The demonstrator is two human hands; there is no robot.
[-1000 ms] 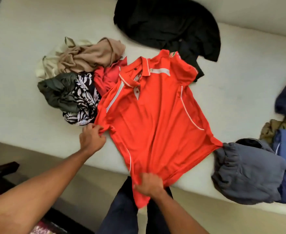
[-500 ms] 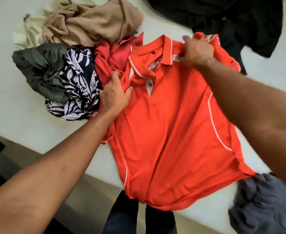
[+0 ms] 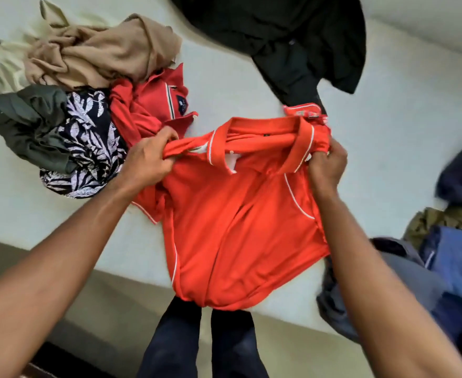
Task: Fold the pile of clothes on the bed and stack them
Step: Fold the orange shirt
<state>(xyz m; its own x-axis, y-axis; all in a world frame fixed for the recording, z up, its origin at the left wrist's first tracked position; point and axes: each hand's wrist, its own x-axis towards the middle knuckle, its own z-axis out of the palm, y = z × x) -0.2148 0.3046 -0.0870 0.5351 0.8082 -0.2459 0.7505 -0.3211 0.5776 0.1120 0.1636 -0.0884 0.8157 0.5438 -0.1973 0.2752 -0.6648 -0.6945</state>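
Both hands are closed on cloth. The left hand (image 3: 145,162) has a fistful of bunched fabric at one shoulder of the orange polo shirt (image 3: 238,227), and the right hand (image 3: 326,166) has its fingers curled round the other shoulder, just beside the collar. The collar is pulled taut between them. The shirt lies front up on the pale bed (image 3: 401,118) with its collar toward the far side, and its hem droops over the near edge above the person's dark trousers (image 3: 197,342).

Off to the left sits the unfolded heap: a tan garment (image 3: 101,53) on top, an olive one (image 3: 25,118), a dark leaf-print piece (image 3: 88,148) and a red polo (image 3: 153,102) touching the left hand's knuckles. A black garment (image 3: 292,36) sprawls at the far side (part of it runs out of view). To the right, near the bed's edge, lie a grey garment (image 3: 410,271) and a blue one (image 3: 456,257) — both partly hidden by the right forearm.
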